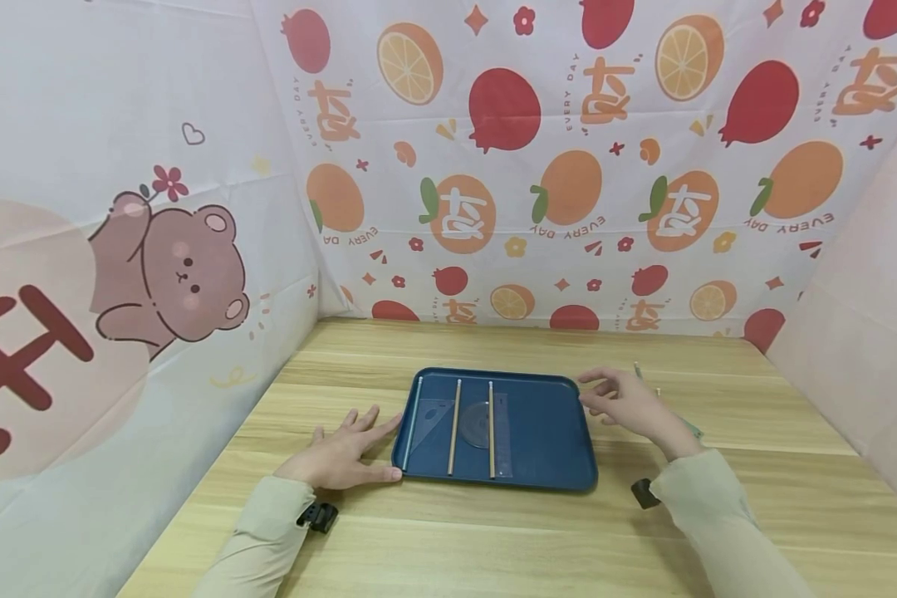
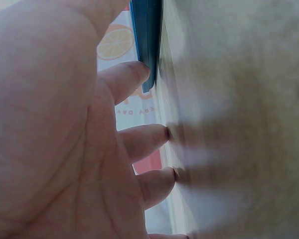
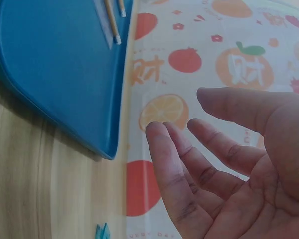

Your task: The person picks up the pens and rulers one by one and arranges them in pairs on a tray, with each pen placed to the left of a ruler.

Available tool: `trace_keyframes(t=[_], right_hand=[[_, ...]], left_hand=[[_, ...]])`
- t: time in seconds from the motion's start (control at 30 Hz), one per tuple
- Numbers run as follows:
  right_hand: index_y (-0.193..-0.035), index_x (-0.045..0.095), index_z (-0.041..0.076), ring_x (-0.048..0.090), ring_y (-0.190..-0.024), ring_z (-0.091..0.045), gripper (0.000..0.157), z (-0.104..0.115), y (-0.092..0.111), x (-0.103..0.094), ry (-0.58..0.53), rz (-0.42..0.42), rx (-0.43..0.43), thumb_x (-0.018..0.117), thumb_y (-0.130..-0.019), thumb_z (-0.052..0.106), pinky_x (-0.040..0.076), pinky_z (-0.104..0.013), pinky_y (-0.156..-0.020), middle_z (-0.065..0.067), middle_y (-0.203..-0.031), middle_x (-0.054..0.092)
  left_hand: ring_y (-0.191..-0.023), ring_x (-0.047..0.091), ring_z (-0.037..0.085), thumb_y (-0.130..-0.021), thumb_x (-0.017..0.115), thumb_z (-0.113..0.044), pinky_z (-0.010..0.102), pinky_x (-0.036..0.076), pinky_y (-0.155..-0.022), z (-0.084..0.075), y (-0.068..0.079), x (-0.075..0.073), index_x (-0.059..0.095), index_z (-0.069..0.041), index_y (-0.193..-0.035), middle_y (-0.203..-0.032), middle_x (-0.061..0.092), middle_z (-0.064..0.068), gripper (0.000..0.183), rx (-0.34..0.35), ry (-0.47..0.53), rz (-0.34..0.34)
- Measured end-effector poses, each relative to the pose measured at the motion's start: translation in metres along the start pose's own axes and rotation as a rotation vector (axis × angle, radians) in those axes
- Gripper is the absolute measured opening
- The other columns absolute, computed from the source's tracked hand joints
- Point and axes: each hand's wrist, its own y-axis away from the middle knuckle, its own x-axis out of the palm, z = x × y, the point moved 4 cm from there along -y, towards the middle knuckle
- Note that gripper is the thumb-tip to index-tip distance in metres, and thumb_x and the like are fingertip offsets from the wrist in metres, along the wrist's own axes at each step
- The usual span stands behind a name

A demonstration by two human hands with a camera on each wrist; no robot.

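Observation:
A dark blue tray [image 1: 549, 432] lies on the table. My left hand [image 1: 340, 457] rests with spread fingers at its left side, thumb and index finger touching the rim [image 2: 148, 45]. Just off the tray's far right corner, my right hand [image 1: 628, 404] is held with loosely bent fingers and nothing between them. Inside the tray, a green pencil [image 1: 414, 423] lies along the left edge, with two wood-coloured pencils, a middle one [image 1: 455, 423] and a right one [image 1: 491, 453], beside it. Among them are a clear set square [image 1: 429, 419], a clear protractor [image 1: 475, 425] and a clear ruler [image 1: 503, 440].
Right of the tray, a thin green stick [image 1: 638, 370] and a green piece [image 1: 693, 428] lie on the wooden table [image 1: 448, 540], partly hidden by my right hand and wrist. A fruit-print cloth [image 1: 553, 274] hangs behind, and a bear-print cloth [image 1: 194, 274] at the left.

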Motion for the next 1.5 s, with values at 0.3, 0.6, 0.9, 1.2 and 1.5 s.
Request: trace_keyframes(t=[0.3,0.6,0.9,1.2,1.5], right_hand=[[-0.148,0.057,-0.001,0.075,-0.108,-0.031,0.048,-0.011,0.012,-0.009,0.003,-0.053,-0.015,0.069,-0.107,0.021,0.066,-0.041,-0.086,-0.024,-0.125,0.072],[-0.148,0.056,-0.001,0.074,-0.112,-0.037,0.046,-0.017,0.016,-0.016,0.013,-0.096,-0.031,0.067,-0.107,0.016,0.066,-0.044,-0.087,-0.025,-0.124,0.07],[-0.149,0.057,0.001,0.071,-0.11,-0.028,0.047,-0.032,0.021,-0.028,0.033,-0.161,-0.028,0.068,-0.107,0.02,0.066,-0.036,-0.084,-0.025,-0.128,0.07],[-0.153,0.052,0.0,0.069,-0.115,-0.036,0.052,-0.047,0.026,-0.037,0.073,-0.181,0.014,0.066,-0.109,0.024,0.064,-0.036,-0.08,-0.03,-0.133,0.066],[-0.153,0.048,-0.007,0.072,-0.113,-0.044,0.055,-0.067,0.032,-0.054,0.151,-0.229,0.012,0.066,-0.108,0.019,0.062,-0.03,-0.076,-0.035,-0.128,0.068]], left_hand=[[-0.16,0.016,0.062,-0.092,0.074,-0.066,0.095,0.008,-0.11,-0.001,-0.001,0.001,0.034,-0.029,-0.17,-0.177,0.023,0.027,0.095,-0.007,0.015,0.017],[-0.161,0.016,0.061,-0.092,0.073,-0.068,0.095,0.007,-0.111,0.002,-0.001,0.001,0.034,-0.03,-0.17,-0.177,0.021,0.026,0.095,-0.01,0.004,0.003],[-0.161,0.015,0.06,-0.093,0.072,-0.069,0.094,0.006,-0.112,0.003,-0.001,0.002,0.035,-0.03,-0.17,-0.177,0.022,0.025,0.094,-0.005,0.009,0.003],[-0.161,0.015,0.061,-0.093,0.073,-0.068,0.095,0.007,-0.111,0.004,0.002,0.003,0.035,-0.03,-0.17,-0.177,0.023,0.027,0.094,-0.011,0.01,0.009],[-0.162,0.015,0.059,-0.093,0.071,-0.071,0.093,0.008,-0.113,0.003,0.001,0.001,0.034,-0.032,-0.17,-0.178,0.022,0.023,0.094,-0.016,-0.002,0.001]])
